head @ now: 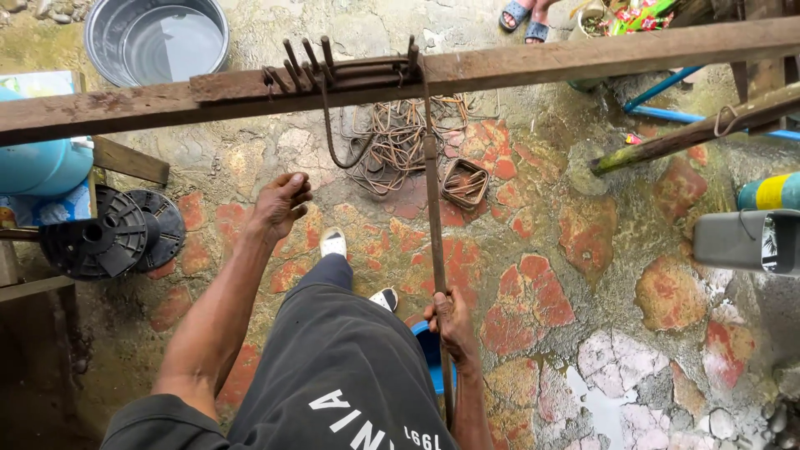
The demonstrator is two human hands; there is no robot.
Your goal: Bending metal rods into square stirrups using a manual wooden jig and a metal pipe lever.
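My right hand [451, 320] grips a long rusty steel bending lever [434, 217] that runs up to a wooden beam [533, 62]. Rusty pegs [304, 60] stick up from the beam, and a bent steel rod [337, 133] hangs from them. My left hand [282, 202] hovers in the air below the beam, fingers loosely curled, holding nothing. My leg in dark trousers and a white shoe [332, 242] stand between the hands. On the ground beyond lies a pile of bent wire stirrups [400, 142].
A grey metal basin [157, 37] stands at top left. A blue drum [37, 162] and black plastic discs [112, 233] are at left. Another person's sandalled feet [523, 18] show at top. Blue pipe [675, 112] and a slanted pole [692, 133] lie right.
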